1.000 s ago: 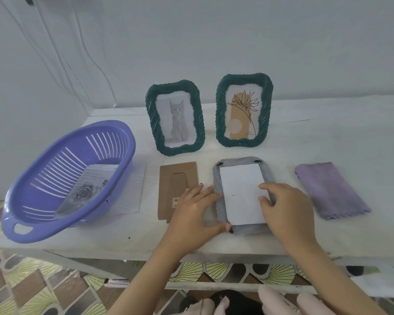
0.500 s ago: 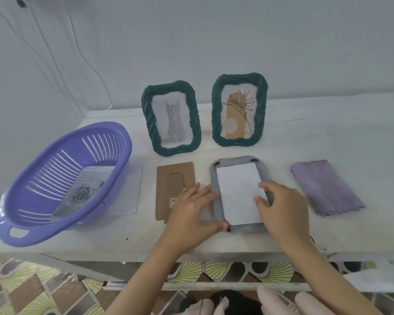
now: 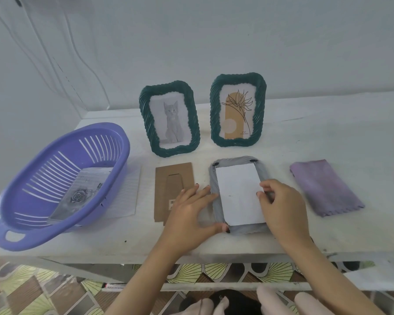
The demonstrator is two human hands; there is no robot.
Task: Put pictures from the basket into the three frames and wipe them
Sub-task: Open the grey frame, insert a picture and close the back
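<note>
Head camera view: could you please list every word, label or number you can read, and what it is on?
Nothing reads clearly.
Plant picture: tiny print at its lower right, too small to read.
Cardboard back: barcode sticker, too blurred to read.
Rose picture in the basket: faint marks near the top, unreadable.

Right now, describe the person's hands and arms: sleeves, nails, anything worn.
The left hand and right hand are ungloved; no rings, watch or bracelet show. No sleeves cover the forearms in view. The fingernails that show wear dark polish.
</note>
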